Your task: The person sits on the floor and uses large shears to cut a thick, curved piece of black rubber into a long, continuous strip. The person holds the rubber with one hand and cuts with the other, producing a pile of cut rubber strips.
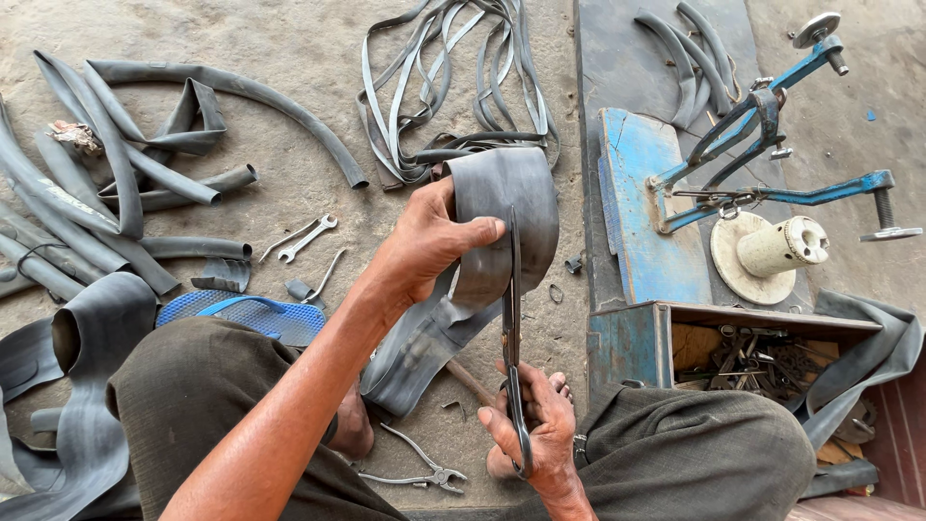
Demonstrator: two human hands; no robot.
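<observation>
My left hand [424, 241] grips a wide piece of black rubber inner tube [511, 207], holding it up and folded over, thumb pressed on its face. My right hand [531, 429] is closed around the handles of a long pair of dark scissors [510, 318]. The blades point upward and run along the rubber's right part, right beside my left thumb. The lower end of the rubber piece hangs down toward my knee.
Cut black inner tubes [116, 183] lie on the dirt floor at left, thin rubber strips [453, 77] at top. Wrenches [307, 237], pliers [420, 473], a blue sandal [241, 314], a blue metal clamp press [762, 145] and an open toolbox [733, 352] surround me.
</observation>
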